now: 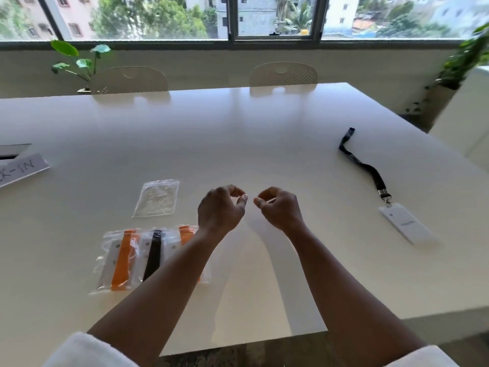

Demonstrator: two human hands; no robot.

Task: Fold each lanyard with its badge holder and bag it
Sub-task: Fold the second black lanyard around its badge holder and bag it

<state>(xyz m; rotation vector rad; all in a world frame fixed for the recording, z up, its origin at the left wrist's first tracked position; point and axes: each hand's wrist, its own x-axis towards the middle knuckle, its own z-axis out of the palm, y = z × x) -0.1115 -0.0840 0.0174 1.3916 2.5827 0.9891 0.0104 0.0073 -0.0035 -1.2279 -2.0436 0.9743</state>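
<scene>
A black lanyard (pixel 370 170) lies stretched out at the right of the white table (pixel 238 133), clipped to a white badge holder (pixel 406 226). An empty clear bag (pixel 156 198) lies flat left of centre. In front of it sit three filled bags in a row: one with an orange lanyard (pixel 120 260), one with a black lanyard (pixel 153 254), and a third with orange (pixel 185 234) partly hidden behind my left forearm. My left hand (pixel 221 207) and my right hand (pixel 277 206) hover side by side above the table's middle, fingers loosely curled, holding nothing.
A paper sign with handwriting (pixel 21 169) lies at the far left edge. Two pale chairs (pixel 129 80) (pixel 283 74) stand at the far side under the window. Potted plants stand at the back left (pixel 76 62) and at the right (pixel 460 64).
</scene>
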